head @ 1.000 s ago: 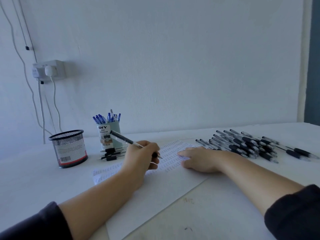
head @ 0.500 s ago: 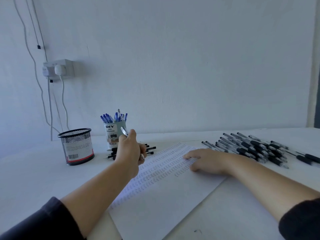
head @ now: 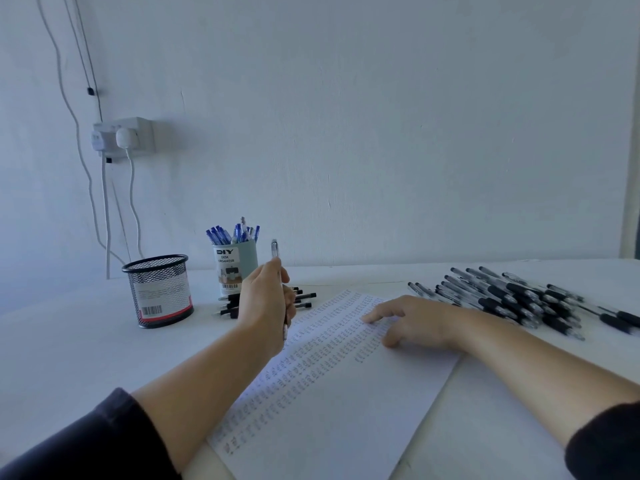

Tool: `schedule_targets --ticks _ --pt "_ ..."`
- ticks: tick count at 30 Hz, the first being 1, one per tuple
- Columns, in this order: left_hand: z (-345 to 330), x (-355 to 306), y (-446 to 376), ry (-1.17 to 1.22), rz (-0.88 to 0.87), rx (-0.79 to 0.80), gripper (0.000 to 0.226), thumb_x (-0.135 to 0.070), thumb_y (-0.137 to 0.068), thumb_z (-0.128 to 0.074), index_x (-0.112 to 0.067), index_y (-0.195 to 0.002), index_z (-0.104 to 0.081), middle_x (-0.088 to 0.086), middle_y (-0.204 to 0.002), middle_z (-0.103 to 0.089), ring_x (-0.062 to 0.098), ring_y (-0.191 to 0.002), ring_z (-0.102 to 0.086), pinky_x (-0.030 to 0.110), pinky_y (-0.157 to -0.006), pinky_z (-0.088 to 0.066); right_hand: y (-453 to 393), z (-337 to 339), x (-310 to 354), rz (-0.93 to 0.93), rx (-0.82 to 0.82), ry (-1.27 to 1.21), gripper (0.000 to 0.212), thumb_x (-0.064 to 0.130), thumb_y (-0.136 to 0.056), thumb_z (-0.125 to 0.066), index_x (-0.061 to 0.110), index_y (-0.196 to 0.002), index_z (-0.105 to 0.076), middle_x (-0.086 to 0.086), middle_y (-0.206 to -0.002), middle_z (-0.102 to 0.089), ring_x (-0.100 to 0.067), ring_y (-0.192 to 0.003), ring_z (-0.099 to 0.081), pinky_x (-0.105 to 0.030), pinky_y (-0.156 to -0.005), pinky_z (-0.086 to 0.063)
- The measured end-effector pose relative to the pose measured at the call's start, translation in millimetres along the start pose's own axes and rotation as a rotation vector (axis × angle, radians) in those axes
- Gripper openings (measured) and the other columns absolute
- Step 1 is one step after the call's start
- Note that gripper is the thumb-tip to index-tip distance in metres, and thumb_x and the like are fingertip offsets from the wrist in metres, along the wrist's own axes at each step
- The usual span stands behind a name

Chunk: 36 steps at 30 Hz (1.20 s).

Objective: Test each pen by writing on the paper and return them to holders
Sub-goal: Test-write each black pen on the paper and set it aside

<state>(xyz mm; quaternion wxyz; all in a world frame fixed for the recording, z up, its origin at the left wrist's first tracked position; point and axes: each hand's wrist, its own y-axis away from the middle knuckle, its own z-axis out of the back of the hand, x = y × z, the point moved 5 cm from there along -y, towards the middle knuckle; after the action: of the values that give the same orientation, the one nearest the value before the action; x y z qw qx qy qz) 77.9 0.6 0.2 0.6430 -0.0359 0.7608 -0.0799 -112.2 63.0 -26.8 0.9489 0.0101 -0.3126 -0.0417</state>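
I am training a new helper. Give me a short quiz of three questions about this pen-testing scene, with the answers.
1. True or false: the left hand grips a pen.
2. What does the right hand rest on: A) mesh cup, B) paper, C) pen pile?
3. Fill in: the blue pens stand in the ___ holder.

Key:
1. True.
2. B, the paper.
3. DIY holder; the mesh cup is apart, to its left.

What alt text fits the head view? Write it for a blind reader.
The left hand holds a pen upright over a sheet of paper covered in test marks, while the right hand rests flat on it. A teal holder of blue pens stands behind.
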Motion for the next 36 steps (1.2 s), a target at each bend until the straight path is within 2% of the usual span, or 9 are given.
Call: schedule_targets --ticks 4,8,13,18,21,26,28,32,36 --pt "1.2 -0.3 0.9 0.006 -0.014 -0.038 0.028 -0.018 -0.097 -0.039 -0.011 -0.070 -0.044 0.003 -0.055 -0.037 0.014 -0.046 -0.030 0.026 -0.044 -0.025 -1.7 0.1 0.6 0.005 -0.004 -0.004 0.043 0.017 -0.084 -0.061 0.041 -0.119 -0.058 0.009 -0.141 -0.043 -0.011 -0.127 -0.040 -0.024 -0.095 -0.031" --pt "1.0 2.6 -3.2 -0.051 -0.038 -0.049 0.031 -0.028 -0.100 -0.044 -0.013 -0.077 -0.059 0.003 -0.073 -0.046 0.017 -0.066 -0.041 0.034 -0.067 -0.037 -0.8 0.0 3.2 0.021 -0.029 0.031 0.041 0.019 -0.085 -0.060 0.040 -0.121 -0.057 0.009 -0.140 -0.043 -0.011 -0.126 -0.042 -0.025 -0.095 -0.032" --pt "-4.2 5.7 -3.0 -0.063 -0.014 0.040 0.014 -0.018 -0.096 -0.054 -0.005 -0.098 -0.051 0.007 -0.064 -0.053 0.014 -0.047 -0.046 0.025 -0.047 -0.039 -0.7 2.1 11.6 0.113 -0.114 0.031 0.033 0.026 -0.098 -0.048 0.023 -0.130 -0.054 0.007 -0.135 -0.051 -0.009 -0.128 -0.045 -0.023 -0.102 -0.032" --pt "-13.4 10.0 1.1 -0.001 0.029 0.129 0.022 -0.003 -0.093 -0.056 -0.014 -0.105 -0.041 0.020 -0.087 -0.068 0.020 -0.056 -0.065 0.028 -0.051 -0.052 0.9 7.6 20.1 0.188 -0.249 -0.065 0.031 0.024 -0.102 -0.036 0.018 -0.124 -0.057 0.005 -0.106 -0.062 -0.018 -0.105 -0.058 -0.022 -0.076 -0.041" --pt "-18.5 9.7 2.3 0.043 0.026 0.197 0.024 -0.003 -0.093 -0.056 -0.011 -0.109 -0.041 0.023 -0.085 -0.069 0.023 -0.060 -0.066 0.027 -0.050 -0.052 0.6 8.3 22.1 0.247 -0.284 -0.092 0.020 0.028 -0.098 -0.047 0.021 -0.107 -0.064 0.008 -0.087 -0.064 -0.020 -0.083 -0.060 -0.031 -0.076 -0.045" --pt "-24.1 11.1 2.5 0.055 0.043 0.271 0.021 -0.007 -0.095 -0.054 -0.010 -0.111 -0.042 0.023 -0.089 -0.068 0.022 -0.061 -0.067 0.027 -0.048 -0.052 1.8 7.6 24.8 0.271 -0.285 -0.002 0.015 0.027 -0.090 -0.063 0.023 -0.075 -0.063 0.008 -0.067 -0.056 -0.005 -0.060 -0.047 -0.020 -0.058 -0.036" --pt "-24.5 13.3 2.3 -0.001 0.057 0.289 0.024 -0.012 -0.096 -0.055 -0.009 -0.116 -0.043 0.020 -0.090 -0.067 0.021 -0.061 -0.067 0.028 -0.049 -0.053 4.8 14.0 23.0 0.238 -0.334 0.054 0.017 0.027 -0.090 -0.063 0.020 -0.074 -0.063 0.009 -0.064 -0.054 -0.006 -0.060 -0.047 -0.021 -0.059 -0.036" --pt "-21.2 18.7 -0.2 -0.115 0.140 0.284 0.031 -0.019 -0.097 -0.053 -0.012 -0.124 -0.041 0.019 -0.097 -0.065 0.023 -0.058 -0.064 0.030 -0.049 -0.052 14.7 46.2 -4.2 -0.067 -0.569 0.401 0.029 0.033 -0.089 -0.057 0.020 -0.063 -0.052 0.007 -0.066 -0.055 -0.020 -0.075 -0.052 -0.033 -0.085 -0.036" --pt "-21.9 19.6 -1.2 -0.203 0.144 0.295 0.022 -0.014 -0.097 -0.052 -0.008 -0.117 -0.047 0.018 -0.094 -0.061 0.023 -0.057 -0.060 0.027 -0.046 -0.049 30.0 66.8 -35.8 -0.345 -0.590 0.443 0.024 0.023 -0.078 -0.053 0.019 -0.060 -0.038 0.002 -0.060 -0.046 -0.024 -0.070 -0.046 -0.037 -0.089 -0.032"
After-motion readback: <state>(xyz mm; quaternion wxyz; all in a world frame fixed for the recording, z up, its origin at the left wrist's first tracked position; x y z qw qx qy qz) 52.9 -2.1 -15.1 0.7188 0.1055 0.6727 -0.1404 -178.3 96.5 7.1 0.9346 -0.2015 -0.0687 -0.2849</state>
